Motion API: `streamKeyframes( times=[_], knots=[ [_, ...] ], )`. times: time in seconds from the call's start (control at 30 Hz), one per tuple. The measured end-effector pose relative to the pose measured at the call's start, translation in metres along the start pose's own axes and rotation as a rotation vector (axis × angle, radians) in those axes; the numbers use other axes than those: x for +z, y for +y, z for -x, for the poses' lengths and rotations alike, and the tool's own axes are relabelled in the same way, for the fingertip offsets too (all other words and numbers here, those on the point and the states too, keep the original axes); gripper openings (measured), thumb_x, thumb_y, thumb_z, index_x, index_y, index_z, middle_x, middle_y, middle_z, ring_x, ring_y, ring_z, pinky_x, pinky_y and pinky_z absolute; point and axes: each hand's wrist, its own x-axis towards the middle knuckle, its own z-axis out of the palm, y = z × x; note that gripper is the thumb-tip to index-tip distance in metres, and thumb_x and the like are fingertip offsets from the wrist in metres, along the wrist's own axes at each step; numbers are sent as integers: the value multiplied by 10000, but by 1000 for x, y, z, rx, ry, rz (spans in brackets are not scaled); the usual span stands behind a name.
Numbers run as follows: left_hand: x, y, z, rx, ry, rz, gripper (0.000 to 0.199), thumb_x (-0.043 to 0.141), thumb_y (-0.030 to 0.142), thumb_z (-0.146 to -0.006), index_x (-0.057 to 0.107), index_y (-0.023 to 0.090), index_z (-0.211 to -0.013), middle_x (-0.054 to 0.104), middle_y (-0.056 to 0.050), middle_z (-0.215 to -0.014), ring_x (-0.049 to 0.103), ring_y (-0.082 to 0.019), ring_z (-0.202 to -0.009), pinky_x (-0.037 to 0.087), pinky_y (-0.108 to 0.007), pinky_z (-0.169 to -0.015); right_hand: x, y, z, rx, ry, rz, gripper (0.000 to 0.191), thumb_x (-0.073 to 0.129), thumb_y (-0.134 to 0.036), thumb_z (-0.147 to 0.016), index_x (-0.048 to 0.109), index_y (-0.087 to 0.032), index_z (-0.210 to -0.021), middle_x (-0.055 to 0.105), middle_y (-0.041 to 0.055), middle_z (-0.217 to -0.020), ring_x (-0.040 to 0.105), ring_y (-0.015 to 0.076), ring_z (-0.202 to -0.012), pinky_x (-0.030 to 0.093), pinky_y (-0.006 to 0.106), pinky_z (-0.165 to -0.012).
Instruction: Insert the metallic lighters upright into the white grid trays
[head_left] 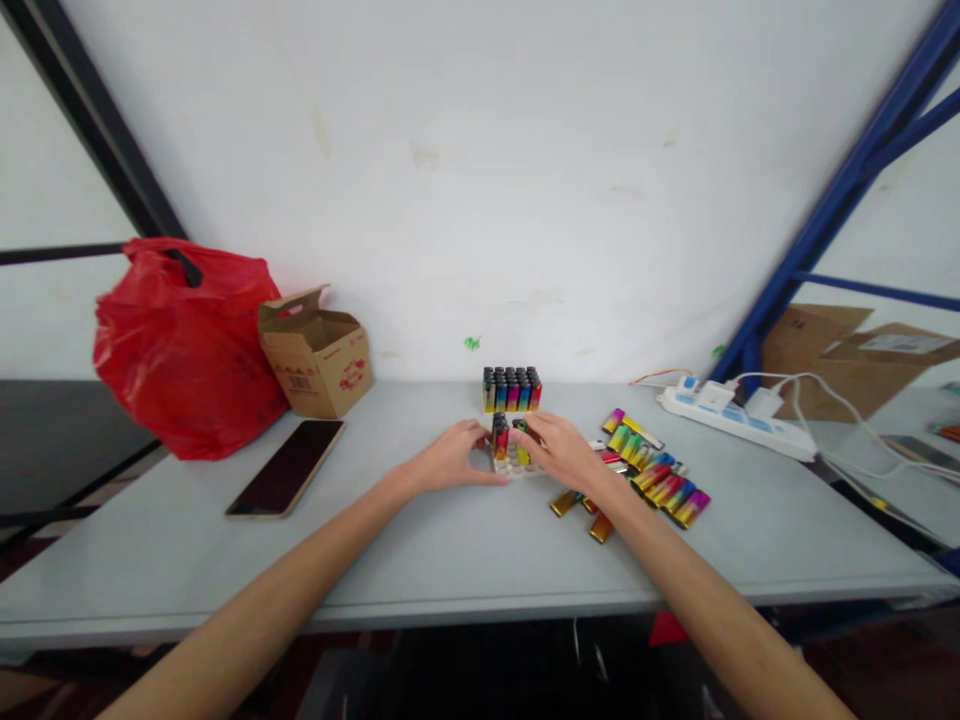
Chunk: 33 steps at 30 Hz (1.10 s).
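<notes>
A small white tray with round holes (pixel 511 468) lies on the table between my hands. My left hand (pixel 450 458) grips its left side, thumb along the front edge and fingers behind. Several upright lighters (pixel 500 440) stand in the tray's left part. My right hand (pixel 561 450) pinches a green-and-yellow lighter (pixel 523 455), upright over the tray; whether its base sits in a hole I cannot tell. Just behind, a full block of upright lighters with black tops (pixel 512 390) stands in rows. To the right, loose colourful lighters (pixel 660 480) lie in a pile, partly hidden by my right forearm.
On the left are a phone (pixel 286 468), an open cardboard box (pixel 319 360) and a red plastic bag (pixel 187 350). A white power strip (pixel 739 420) with plugs and cables lies at the right, near blue metal bars (pixel 825 190). A white wall (pixel 487 200) rises behind the table.
</notes>
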Motion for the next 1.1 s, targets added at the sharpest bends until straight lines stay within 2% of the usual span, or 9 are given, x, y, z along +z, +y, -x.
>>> streamKeyframes(
  times=[0.13, 0.27, 0.43, 0.53, 0.63, 0.73, 0.83, 0.93, 1.1],
  knots=[
    [0, 0, 0, -11, 0, -9, 622, 816, 665, -701, 690, 174, -1061, 695, -90, -1038, 636, -276, -955, 520, -389, -889, 3, 2, 1, 104, -94, -53, 447, 405, -553, -1071, 552, -222, -808, 633, 8, -694, 566, 172, -640, 413, 285, -656],
    [-1, 1, 0, -8, -1, -32, 608, 805, 678, -705, 695, 180, -1037, 697, -81, -1014, 637, -275, -939, 518, -376, -868, 12, 5, 0, 69, -160, -60, 382, 472, -509, -1062, 600, -204, -871, 713, 42, -784, 635, 190, -701, 427, 285, -668],
    [-1, 2, 0, -5, 5, -25, 581, 805, 671, -701, 697, 195, -1017, 703, -71, -993, 636, -265, -908, 519, -365, -849, 17, -1, 2, 40, -222, 122, 346, 489, -493, -1061, 650, -190, -1016, 737, 80, -895, 671, 216, -784, 447, 290, -695],
    [-2, 2, 0, -6, 0, -10, 577, 803, 663, -706, 700, 193, -1025, 704, -72, -1001, 636, -259, -914, 519, -358, -852, 14, -8, 2, 78, -233, 265, 422, 507, -571, -1030, 672, -193, -942, 737, 97, -920, 667, 218, -775, 426, 286, -663],
    [-2, 1, 0, -7, -3, -10, 593, 802, 670, -704, 704, 185, -1032, 706, -78, -1004, 639, -264, -923, 518, -359, -860, 6, -7, 2, 104, -236, 227, 451, 478, -583, -1039, 670, -204, -888, 728, 63, -863, 652, 194, -753, 407, 275, -659],
    [-3, 2, 0, -11, -1, -8, 616, 804, 667, -703, 707, 168, -1051, 709, -91, -1019, 646, -274, -928, 521, -367, -866, -8, 10, 4, 141, -150, 191, 405, 409, -479, -1088, 672, -200, -960, 719, 58, -873, 647, 191, -796, 439, 286, -735],
    [-4, 3, 0, -21, -9, -3, 621, 803, 671, -698, 714, 167, -1051, 715, -96, -1029, 652, -278, -927, 524, -373, -869, -28, 41, 12, 149, -110, 230, 283, 460, -334, -1067, 689, -169, -1052, 723, 97, -984, 654, 220, -962, 470, 333, -899],
    [-6, 4, -1, -39, -19, -10, 629, 796, 686, -691, 717, 174, -1047, 718, -95, -1035, 655, -278, -926, 528, -369, -860, -49, 71, 23, 208, -184, 227, 215, 593, -288, -986, 724, -154, -1092, 731, 126, -1089, 665, 240, -1027, 484, 367, -971],
    [-7, 3, -1, -49, -21, -27, 639, 784, 711, -685, 717, 175, -1026, 715, -94, -1015, 662, -283, -915, 529, -367, -840, -70, 93, 30, 367, -354, 67, 258, 729, -374, -875, 779, -185, -1044, 781, 93, -1057, 706, 242, -922, 540, 333, -863]
  ],
)
